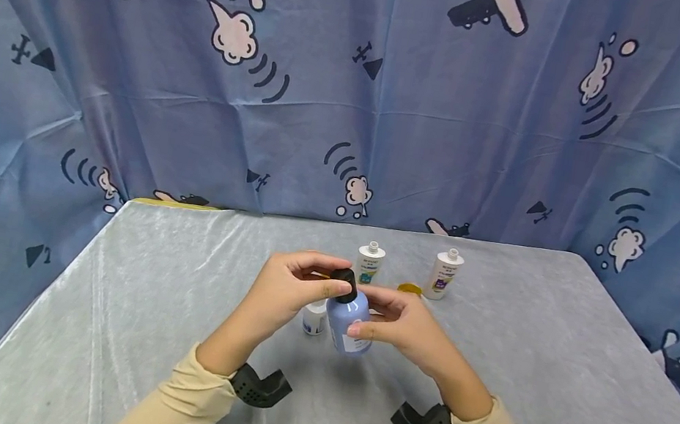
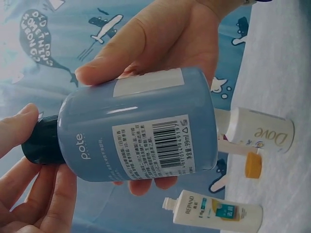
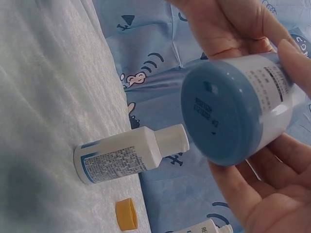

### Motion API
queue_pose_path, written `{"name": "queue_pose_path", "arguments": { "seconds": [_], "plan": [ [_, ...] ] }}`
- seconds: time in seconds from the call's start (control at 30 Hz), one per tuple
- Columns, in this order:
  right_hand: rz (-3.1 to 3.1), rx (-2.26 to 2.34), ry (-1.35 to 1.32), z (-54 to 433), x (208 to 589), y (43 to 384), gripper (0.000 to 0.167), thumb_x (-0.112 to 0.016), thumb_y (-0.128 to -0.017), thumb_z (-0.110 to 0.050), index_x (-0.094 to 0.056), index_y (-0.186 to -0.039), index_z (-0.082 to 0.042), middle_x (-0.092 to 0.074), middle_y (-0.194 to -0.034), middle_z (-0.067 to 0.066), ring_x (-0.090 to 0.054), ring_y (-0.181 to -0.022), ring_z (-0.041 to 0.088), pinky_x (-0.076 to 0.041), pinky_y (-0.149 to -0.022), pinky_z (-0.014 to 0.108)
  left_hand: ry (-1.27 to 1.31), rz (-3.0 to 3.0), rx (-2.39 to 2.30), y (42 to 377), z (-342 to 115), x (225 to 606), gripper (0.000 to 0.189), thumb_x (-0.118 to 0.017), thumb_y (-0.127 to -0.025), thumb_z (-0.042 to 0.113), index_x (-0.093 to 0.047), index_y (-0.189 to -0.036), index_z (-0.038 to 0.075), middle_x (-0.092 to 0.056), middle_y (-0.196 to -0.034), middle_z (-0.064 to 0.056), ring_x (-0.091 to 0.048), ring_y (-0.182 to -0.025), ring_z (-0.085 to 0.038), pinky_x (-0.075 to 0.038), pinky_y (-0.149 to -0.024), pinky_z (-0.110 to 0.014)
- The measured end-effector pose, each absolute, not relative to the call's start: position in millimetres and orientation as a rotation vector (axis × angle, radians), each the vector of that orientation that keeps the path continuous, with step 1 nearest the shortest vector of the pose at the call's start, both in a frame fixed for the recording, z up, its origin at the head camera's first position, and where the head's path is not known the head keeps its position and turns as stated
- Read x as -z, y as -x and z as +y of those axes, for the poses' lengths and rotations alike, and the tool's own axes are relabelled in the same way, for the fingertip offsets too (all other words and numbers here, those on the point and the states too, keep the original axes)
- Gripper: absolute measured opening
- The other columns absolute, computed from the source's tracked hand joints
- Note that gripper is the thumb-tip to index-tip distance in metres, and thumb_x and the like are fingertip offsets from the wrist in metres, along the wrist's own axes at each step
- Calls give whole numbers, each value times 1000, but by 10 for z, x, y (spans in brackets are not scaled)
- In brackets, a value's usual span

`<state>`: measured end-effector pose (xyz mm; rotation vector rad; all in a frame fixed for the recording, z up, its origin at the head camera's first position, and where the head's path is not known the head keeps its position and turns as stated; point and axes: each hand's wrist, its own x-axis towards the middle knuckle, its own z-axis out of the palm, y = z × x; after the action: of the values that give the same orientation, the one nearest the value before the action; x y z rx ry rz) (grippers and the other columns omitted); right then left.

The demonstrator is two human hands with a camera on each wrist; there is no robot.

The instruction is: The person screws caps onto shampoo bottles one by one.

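A blue, glossy bottle (image 1: 348,326) is held tilted above the table, its black cap (image 1: 344,285) pointing up and to the left. My left hand (image 1: 291,286) pinches that cap between thumb and fingers. Around the bottle's body my right hand (image 1: 402,326) grips with its thumb in front. A printed label with a barcode (image 2: 170,145) shows in the left wrist view, where the cap (image 2: 43,141) is on the bottle. The right wrist view shows the round base (image 3: 218,114). Partly hidden behind the held bottle stands a white Dove bottle (image 1: 314,319).
Two white pump-less bottles with open necks, one with a teal label (image 1: 369,261) and one with a purple label (image 1: 442,276), stand farther back. A yellow cap (image 3: 126,214) sits on the grey table cloth (image 1: 165,303). A blue patterned curtain (image 1: 325,54) hangs behind.
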<state>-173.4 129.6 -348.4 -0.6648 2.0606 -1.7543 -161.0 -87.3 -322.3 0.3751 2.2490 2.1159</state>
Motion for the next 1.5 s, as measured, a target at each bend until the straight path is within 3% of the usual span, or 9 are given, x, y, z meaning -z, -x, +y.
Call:
{"name": "queue_pose_path", "arguments": {
  "seconds": [0.37, 1.03, 1.5],
  "plan": [
    [2044, 1770, 654, 1311, 3477, 1733, 72, -81, -83, -17, -47, -140, 12, -52, -140, 32, -60, -123, 40, -57, -95, 32, -373, 2249, -2188, 1626, -976, 3171, 31, -81, -83, 14, -75, -113, 8, -74, -104, -4, -70, -95, -11, -57, -88, -28],
    [2076, 1775, 624, 1327, 3479, 1752, 62, -79, -83, -9, -53, -137, 7, -59, -135, 26, -59, -127, 36, -55, -97, 30, -259, 2405, -2247, 1737, -1153, 3115, 33, -79, -84, 10, -73, -116, 4, -72, -104, -2, -67, -94, -8, -55, -88, -26],
    [2073, 1783, 632, 1335, 3490, 1771, 59, -78, -84, -7, -54, -136, 8, -60, -134, 27, -59, -127, 35, -55, -97, 30, -169, 2600, -2156, 1943, -1322, 3062, 34, -81, -84, 22, -75, -115, 10, -71, -116, -8, -63, -103, -10, -54, -91, -26]
  ]
}}
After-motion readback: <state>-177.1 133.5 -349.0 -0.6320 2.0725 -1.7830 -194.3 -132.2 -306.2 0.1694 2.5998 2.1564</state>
